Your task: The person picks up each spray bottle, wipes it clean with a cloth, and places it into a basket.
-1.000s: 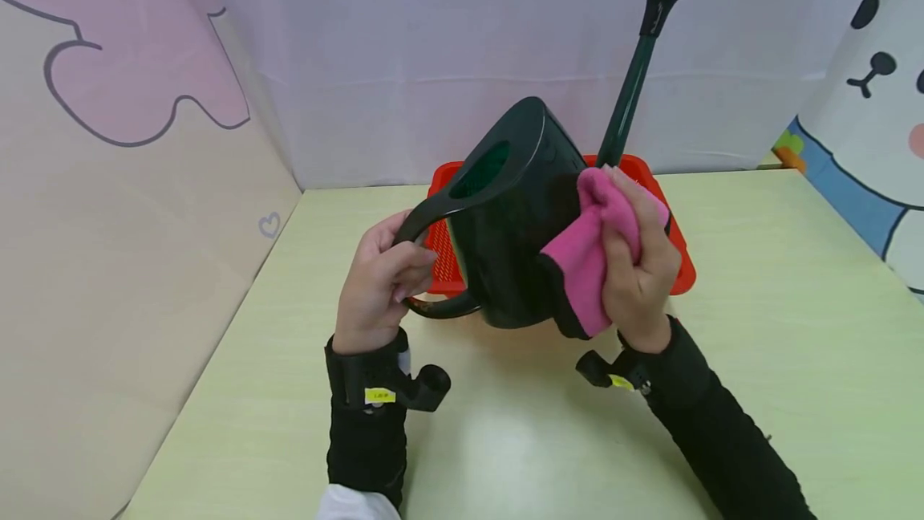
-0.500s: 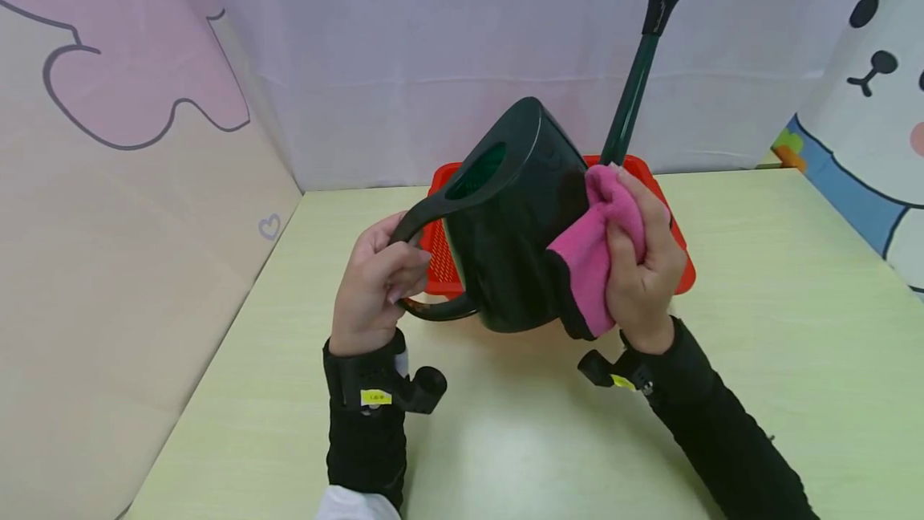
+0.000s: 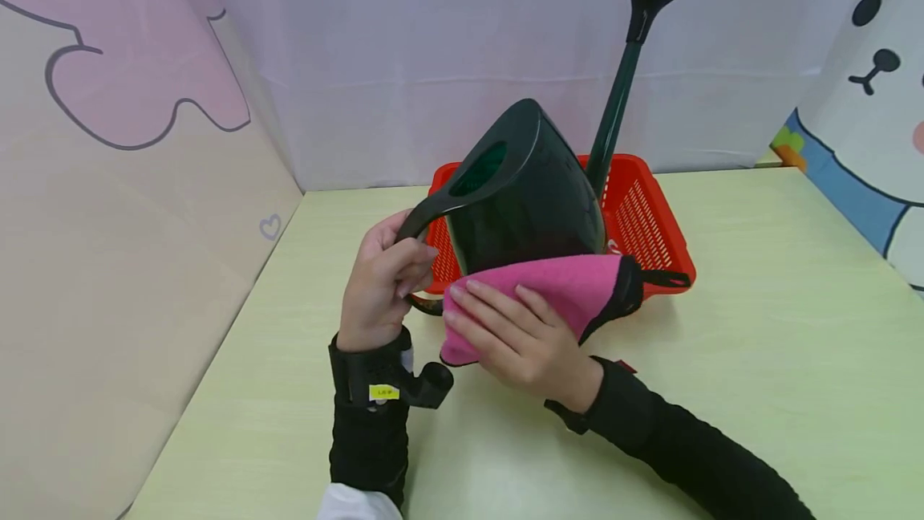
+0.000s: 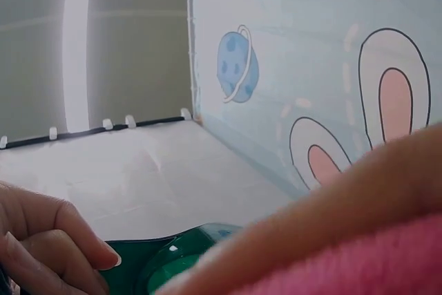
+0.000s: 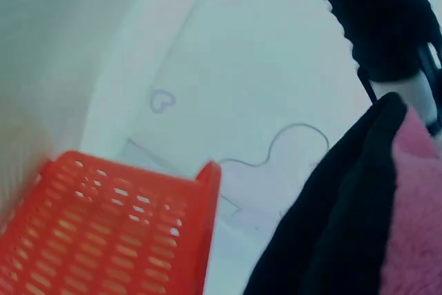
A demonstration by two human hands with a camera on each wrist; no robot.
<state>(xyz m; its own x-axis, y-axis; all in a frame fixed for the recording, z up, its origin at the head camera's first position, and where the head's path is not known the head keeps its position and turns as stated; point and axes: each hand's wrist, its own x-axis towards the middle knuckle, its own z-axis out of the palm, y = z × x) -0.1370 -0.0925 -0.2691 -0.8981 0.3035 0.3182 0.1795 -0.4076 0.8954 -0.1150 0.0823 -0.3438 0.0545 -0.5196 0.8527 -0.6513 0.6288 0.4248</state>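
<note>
A dark green watering can is held up, tilted, its long spout rising to a black rose at upper right. My left hand grips its looped handle on the left side. Against the can's lower body lies a pink cloth with black edging and a black hanging loop. My right hand presses the cloth there, its fingers laid out nearly straight over it. The can's bottom is hidden behind cloth and hand. In the left wrist view, only a sliver of green can shows beside blurred fingers.
Behind the can, a red perforated basket stands on the pale table near the back wall. White curtain hangs behind it, and printed panels border both sides.
My right hand has moved left and down from the can's right side to its lower front. The cloth, bunched in its grip before, now lies spread under the fingers. My left hand keeps holding the handle.
</note>
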